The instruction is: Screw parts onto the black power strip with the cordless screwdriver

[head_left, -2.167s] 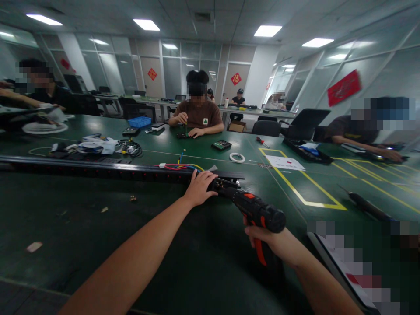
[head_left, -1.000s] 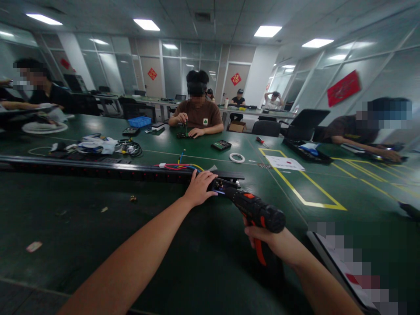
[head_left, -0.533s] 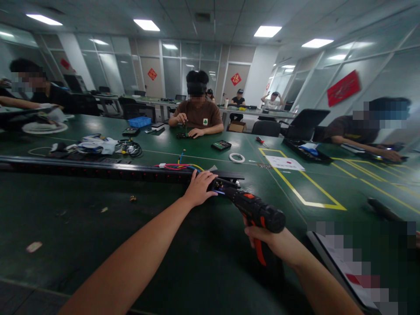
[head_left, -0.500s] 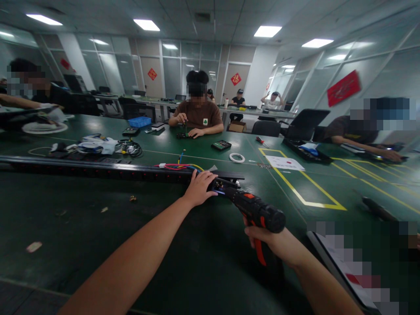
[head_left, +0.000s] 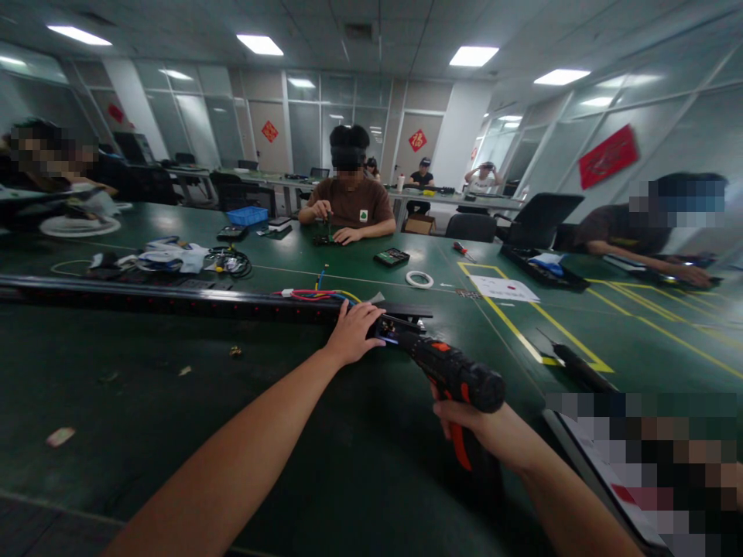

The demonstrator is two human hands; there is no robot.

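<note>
My left hand [head_left: 354, 333] holds down the right end of a long black power strip [head_left: 174, 300], its fingers wrapped over the top. Red, blue and yellow wires [head_left: 319, 294] come out just behind that hand. My right hand [head_left: 479, 422] is closed round the handle of a black and orange cordless drill [head_left: 453, 367]. The drill points left and away from me, its nose at the end of the strip beside my left thumb. A small light shines there. The exact contact of the bit is too small to make out.
A dark thin-tipped tool [head_left: 583, 367] is at the right, above a tablet-like board [head_left: 604, 480]. A white ring of tape [head_left: 419, 279], paper sheet [head_left: 504, 288], screwdriver [head_left: 463, 251] and cable bundle [head_left: 231, 261] lie behind the strip. Several people work around the table.
My hands, the drill and the strip stay put. The dark thin-tipped tool at the right has moved left and further into view. The person at far left has lowered their head.
</note>
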